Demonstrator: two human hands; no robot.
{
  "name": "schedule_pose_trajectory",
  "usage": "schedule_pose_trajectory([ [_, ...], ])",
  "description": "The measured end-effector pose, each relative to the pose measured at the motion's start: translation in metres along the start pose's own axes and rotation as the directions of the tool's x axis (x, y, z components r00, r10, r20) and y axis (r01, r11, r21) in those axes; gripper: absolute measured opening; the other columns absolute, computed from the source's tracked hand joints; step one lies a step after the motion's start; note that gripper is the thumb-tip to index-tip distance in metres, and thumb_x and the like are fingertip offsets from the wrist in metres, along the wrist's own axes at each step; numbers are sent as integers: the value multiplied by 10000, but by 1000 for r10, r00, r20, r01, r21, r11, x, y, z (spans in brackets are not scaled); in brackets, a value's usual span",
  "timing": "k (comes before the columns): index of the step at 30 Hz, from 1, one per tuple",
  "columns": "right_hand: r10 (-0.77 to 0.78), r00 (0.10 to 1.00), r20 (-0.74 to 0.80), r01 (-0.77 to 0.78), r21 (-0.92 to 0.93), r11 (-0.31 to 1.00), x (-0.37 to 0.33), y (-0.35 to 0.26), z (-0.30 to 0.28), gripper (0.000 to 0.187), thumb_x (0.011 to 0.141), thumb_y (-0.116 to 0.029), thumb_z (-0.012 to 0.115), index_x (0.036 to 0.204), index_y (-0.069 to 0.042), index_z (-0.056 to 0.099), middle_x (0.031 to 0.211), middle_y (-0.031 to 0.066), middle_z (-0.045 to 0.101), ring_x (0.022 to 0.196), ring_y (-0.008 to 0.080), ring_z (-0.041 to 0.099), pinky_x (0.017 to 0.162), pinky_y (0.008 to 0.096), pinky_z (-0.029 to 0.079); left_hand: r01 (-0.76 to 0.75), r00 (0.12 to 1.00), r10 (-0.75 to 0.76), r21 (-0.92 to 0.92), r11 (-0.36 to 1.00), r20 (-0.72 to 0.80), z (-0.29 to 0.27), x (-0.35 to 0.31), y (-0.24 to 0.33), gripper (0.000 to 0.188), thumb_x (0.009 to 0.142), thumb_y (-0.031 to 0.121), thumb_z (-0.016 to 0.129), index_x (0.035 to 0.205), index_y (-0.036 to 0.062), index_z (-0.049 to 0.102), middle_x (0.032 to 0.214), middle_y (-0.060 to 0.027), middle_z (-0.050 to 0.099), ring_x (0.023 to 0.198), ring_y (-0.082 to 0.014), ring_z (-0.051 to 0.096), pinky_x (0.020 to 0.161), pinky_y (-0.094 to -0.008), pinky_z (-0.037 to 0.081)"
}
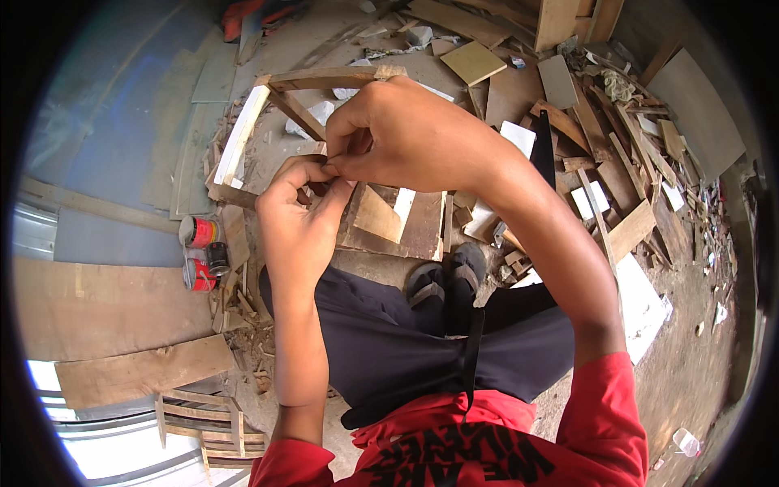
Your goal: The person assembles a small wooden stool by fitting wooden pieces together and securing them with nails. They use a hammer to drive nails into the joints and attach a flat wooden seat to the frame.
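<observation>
My left hand [299, 207] and my right hand [398, 126] meet at the fingertips in the middle of the view. Both are closed in a pinch, thumbs and forefingers close together. Whatever lies between the fingertips is too small to make out. Beyond and below the hands is an open wooden frame [320, 79] of thin bars, one of them white [243, 123]. My hands cover part of it. Close under my left fingers, a brown wooden panel [423, 227] carries a lighter wedge-shaped piece of wood [378, 214].
Paint cans [198, 232] stand at the left beside plywood sheets [109, 308]. A handsaw [544, 150] lies to the right, against a heap of wood offcuts [621, 178]. My feet [446, 276] are just below the panel. A slatted wooden piece [203, 418] is at lower left.
</observation>
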State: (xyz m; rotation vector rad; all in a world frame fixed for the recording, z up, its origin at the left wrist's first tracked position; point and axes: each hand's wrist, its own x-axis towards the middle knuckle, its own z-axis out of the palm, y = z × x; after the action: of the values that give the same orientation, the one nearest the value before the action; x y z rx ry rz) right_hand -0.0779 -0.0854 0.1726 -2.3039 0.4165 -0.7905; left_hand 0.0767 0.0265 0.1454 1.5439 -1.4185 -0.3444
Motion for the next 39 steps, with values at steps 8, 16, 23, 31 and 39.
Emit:
schedule_pose_trajectory([
  [8, 234, 892, -387, 7, 529, 849, -74, 84, 9, 250, 977, -147, 621, 1161, 22, 634, 1082, 100, 687, 985, 162, 670, 845, 338, 573, -84, 995, 81, -61, 995, -54, 3, -5, -9, 108, 808, -34, 771, 835, -48, 668, 853, -48, 664, 741, -91, 573, 711, -226, 459],
  [16, 800, 397, -450, -917, -152, 370, -354, 327, 153, 667, 763, -342, 838, 1250, -5, 532, 1100, 244, 663, 1096, 413, 642, 870, 471, 525, -116, 992, 122, -135, 984, 38, 3, 1, -13, 75, 823, -53, 747, 838, -63, 674, 875, -80, 691, 779, -103, 600, 733, -243, 477],
  [23, 949, 141, -281, -942, -333, 41, -356, 324, 180, 450, 910, -175, 612, 1353, -116, 552, 1360, 152, 523, 1310, 350, 516, 1011, 578, 419, -4, 997, 14, -142, 990, 71, -10, 3, -12, 82, 835, -21, 756, 830, -58, 683, 891, -76, 702, 817, -107, 610, 766, -248, 474],
  [31, 927, 131, -351, -928, -373, -11, -361, 327, 183, 354, 903, -219, 618, 1227, -76, 627, 1294, 172, 554, 1285, 372, 514, 972, 587, 448, 38, 998, -32, -114, 993, 51, -7, 3, -10, 123, 842, 47, 787, 832, -46, 706, 863, -58, 715, 841, -109, 617, 814, -254, 464],
  [39, 945, 97, -313, -958, -287, 4, -360, 318, 181, 380, 918, -260, 615, 1272, -123, 609, 1371, 179, 533, 1317, 366, 508, 998, 610, 419, 70, 997, -71, -105, 992, -8, -5, -1, -9, 130, 844, 60, 794, 851, -47, 720, 877, -58, 721, 844, -113, 619, 828, -258, 468],
])
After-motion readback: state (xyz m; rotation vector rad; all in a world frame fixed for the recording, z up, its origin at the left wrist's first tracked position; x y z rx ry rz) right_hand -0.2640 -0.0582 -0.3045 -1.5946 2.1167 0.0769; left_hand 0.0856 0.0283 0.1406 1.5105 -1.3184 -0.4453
